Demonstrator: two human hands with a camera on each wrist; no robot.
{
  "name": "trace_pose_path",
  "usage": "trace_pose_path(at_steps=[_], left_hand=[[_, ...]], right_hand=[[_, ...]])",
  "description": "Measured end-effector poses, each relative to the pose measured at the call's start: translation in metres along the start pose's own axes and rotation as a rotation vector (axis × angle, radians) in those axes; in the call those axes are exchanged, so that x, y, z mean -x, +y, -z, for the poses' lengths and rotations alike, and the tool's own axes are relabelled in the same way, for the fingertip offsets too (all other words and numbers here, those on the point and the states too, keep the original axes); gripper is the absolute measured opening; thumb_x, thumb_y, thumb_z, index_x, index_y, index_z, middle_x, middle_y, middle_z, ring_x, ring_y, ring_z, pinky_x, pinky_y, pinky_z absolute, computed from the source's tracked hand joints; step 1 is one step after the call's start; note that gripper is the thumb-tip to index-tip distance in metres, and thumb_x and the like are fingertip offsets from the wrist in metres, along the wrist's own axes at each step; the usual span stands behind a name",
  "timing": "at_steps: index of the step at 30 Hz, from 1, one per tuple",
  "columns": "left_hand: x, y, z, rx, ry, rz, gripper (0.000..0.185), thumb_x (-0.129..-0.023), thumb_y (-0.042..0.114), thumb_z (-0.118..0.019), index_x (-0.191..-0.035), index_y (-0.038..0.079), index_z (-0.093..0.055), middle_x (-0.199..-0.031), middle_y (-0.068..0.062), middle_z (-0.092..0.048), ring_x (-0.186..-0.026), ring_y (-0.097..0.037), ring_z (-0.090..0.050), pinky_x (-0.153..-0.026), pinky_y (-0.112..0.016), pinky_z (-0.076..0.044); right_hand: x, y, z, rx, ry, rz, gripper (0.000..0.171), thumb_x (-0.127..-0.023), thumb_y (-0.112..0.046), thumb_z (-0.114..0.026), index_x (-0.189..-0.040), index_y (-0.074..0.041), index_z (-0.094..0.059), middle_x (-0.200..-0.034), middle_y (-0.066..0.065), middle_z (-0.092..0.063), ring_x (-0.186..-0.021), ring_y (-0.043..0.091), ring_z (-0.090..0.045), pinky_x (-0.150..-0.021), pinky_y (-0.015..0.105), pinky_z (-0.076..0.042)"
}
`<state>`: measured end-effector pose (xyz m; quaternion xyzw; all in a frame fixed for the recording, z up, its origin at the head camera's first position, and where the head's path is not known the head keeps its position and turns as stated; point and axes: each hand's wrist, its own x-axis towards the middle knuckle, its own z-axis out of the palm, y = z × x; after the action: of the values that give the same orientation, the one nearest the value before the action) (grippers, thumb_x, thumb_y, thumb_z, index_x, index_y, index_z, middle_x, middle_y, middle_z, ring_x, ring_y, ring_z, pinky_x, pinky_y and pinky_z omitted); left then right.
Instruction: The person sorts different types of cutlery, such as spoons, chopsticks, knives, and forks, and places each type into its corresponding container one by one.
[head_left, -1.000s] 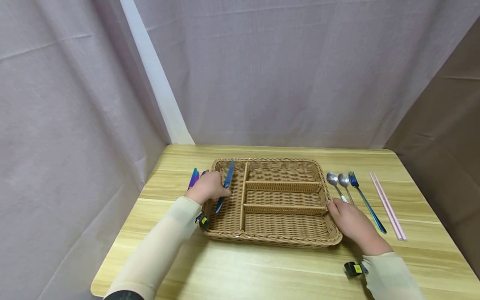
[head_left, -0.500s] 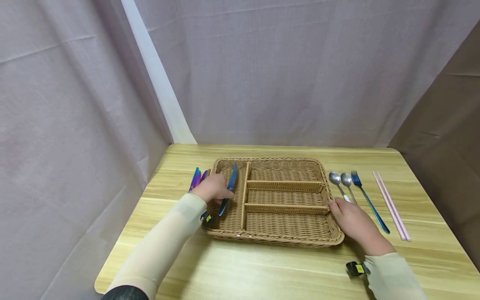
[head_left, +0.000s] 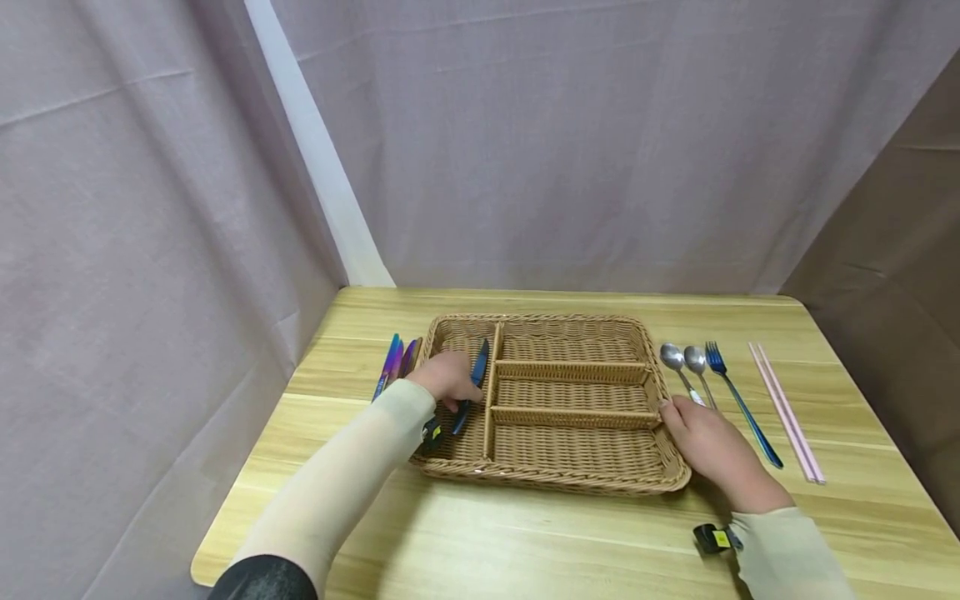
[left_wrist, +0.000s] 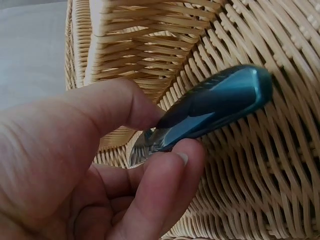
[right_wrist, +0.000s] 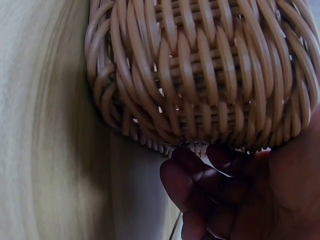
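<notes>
Your left hand pinches the dark blue metal knife w/ thumb & fingers, over the woven wicker tray's long compartment nearest the surface's left edge. Lay it flat, parallel to the divider. Right hand, fingers curled, steadies the tray's right rim.

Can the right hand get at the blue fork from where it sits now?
Probably yes. The right hand rests against the basket rim, and the blue fork lies just beside it on open table, only the two spoons between.

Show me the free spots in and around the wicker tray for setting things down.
Free: the tray's three short right compartments, the table strip in front of it, and the band behind it. Crowded: the long left compartment, where the left hand holds a blue knife; the right hand by spoons, fork, chopsticks.
</notes>
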<state>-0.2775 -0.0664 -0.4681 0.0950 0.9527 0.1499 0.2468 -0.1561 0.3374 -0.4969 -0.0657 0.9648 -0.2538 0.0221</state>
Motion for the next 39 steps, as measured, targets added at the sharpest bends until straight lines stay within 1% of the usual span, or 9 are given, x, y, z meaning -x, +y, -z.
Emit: trace_pose_path(at_steps=[3, 7, 11, 14, 18, 29, 33, 36, 39], left_hand=[[-0.001, 0.001, -0.001, 0.012, -0.005, 0.007, 0.056, -0.1, 0.021, -0.08, -0.06, 0.019, -0.041, -0.048, 0.008, -0.032, -0.055, -0.02, -0.073, -0.057, -0.03, -0.062], [-0.002, 0.001, -0.003, 0.047, -0.02, 0.009, 0.048, -0.1, 0.018, -0.079, -0.066, 0.017, -0.044, -0.052, 0.008, -0.035, -0.056, -0.021, -0.074, -0.057, -0.032, -0.063], [-0.004, -0.001, -0.007, 0.048, -0.023, 0.012, 0.051, -0.1, 0.017, -0.079, -0.063, 0.017, -0.044, -0.052, 0.008, -0.035, -0.058, -0.022, -0.075, -0.056, -0.032, -0.062], [-0.006, -0.003, -0.009, 0.032, -0.022, 0.005, 0.051, -0.099, 0.018, -0.08, -0.063, 0.017, -0.045, -0.053, 0.007, -0.038, -0.057, -0.022, -0.074, -0.054, -0.031, -0.062], [-0.007, -0.004, -0.011, 0.027, -0.019, -0.007, 0.045, -0.099, 0.018, -0.08, -0.067, 0.016, -0.048, -0.056, 0.006, -0.043, -0.056, -0.021, -0.073, -0.055, -0.031, -0.062], [-0.007, -0.004, -0.011, -0.011, -0.021, -0.02, 0.042, -0.1, 0.02, -0.078, -0.068, 0.016, -0.051, -0.061, 0.003, -0.054, -0.058, -0.02, -0.075, -0.057, -0.03, -0.062], [-0.005, -0.003, -0.011, -0.017, -0.019, -0.023, 0.04, -0.101, 0.021, -0.078, -0.069, 0.016, -0.054, -0.064, 0.0, -0.061, -0.057, -0.019, -0.074, -0.056, -0.029, -0.061], [-0.003, -0.002, -0.011, -0.016, -0.008, -0.034, 0.039, -0.1, 0.02, -0.078, -0.07, 0.015, -0.055, -0.07, -0.005, -0.068, -0.056, -0.019, -0.073, -0.057, -0.029, -0.061], [0.0, -0.001, -0.01, -0.026, 0.003, -0.044, 0.038, -0.1, 0.019, -0.078, -0.069, 0.014, -0.055, -0.072, -0.007, -0.07, -0.054, -0.018, -0.072, -0.057, -0.03, -0.061]], right_hand=[[-0.001, 0.0, -0.001, 0.003, 0.002, 0.004, 0.055, -0.121, -0.036, -0.028, -0.125, 0.005, -0.065, -0.126, 0.035, -0.069, -0.122, 0.062, -0.062, -0.098, 0.075, -0.05], [-0.002, 0.001, -0.002, 0.009, 0.004, 0.006, 0.053, -0.121, -0.036, -0.028, -0.12, 0.003, -0.065, -0.12, 0.032, -0.07, -0.121, 0.062, -0.063, -0.097, 0.075, -0.05], [-0.002, 0.001, -0.001, 0.008, 0.001, 0.005, 0.051, -0.121, -0.036, -0.028, -0.112, -0.001, -0.064, -0.109, 0.026, -0.071, -0.118, 0.06, -0.065, -0.094, 0.074, -0.052], [-0.002, 0.002, -0.001, 0.009, -0.004, 0.006, 0.052, -0.121, -0.036, -0.028, -0.115, 0.001, -0.064, -0.11, 0.027, -0.071, -0.118, 0.06, -0.065, -0.094, 0.074, -0.052], [-0.002, 0.002, -0.001, 0.012, -0.014, 0.002, 0.055, -0.121, -0.036, -0.027, -0.122, 0.004, -0.064, -0.12, 0.033, -0.07, -0.121, 0.062, -0.063, -0.097, 0.075, -0.05], [-0.003, 0.002, -0.001, -0.002, -0.007, 0.011, 0.05, -0.121, -0.036, -0.03, -0.112, -0.002, -0.065, -0.107, 0.022, -0.072, -0.116, 0.058, -0.066, -0.094, 0.072, -0.052], [-0.003, 0.002, 0.0, -0.006, -0.015, 0.009, 0.046, -0.121, -0.036, -0.032, -0.104, -0.006, -0.063, -0.093, 0.014, -0.068, -0.106, 0.048, -0.07, -0.089, 0.067, -0.054], [-0.004, 0.002, 0.001, -0.004, -0.012, 0.013, 0.044, -0.121, -0.034, -0.033, -0.098, -0.009, -0.061, -0.089, 0.009, -0.064, -0.102, 0.043, -0.07, -0.087, 0.065, -0.054], [-0.004, 0.002, 0.001, -0.008, -0.006, 0.022, 0.043, -0.121, -0.033, -0.034, -0.1, -0.008, -0.063, -0.096, 0.014, -0.069, -0.107, 0.049, -0.07, -0.09, 0.068, -0.054]])
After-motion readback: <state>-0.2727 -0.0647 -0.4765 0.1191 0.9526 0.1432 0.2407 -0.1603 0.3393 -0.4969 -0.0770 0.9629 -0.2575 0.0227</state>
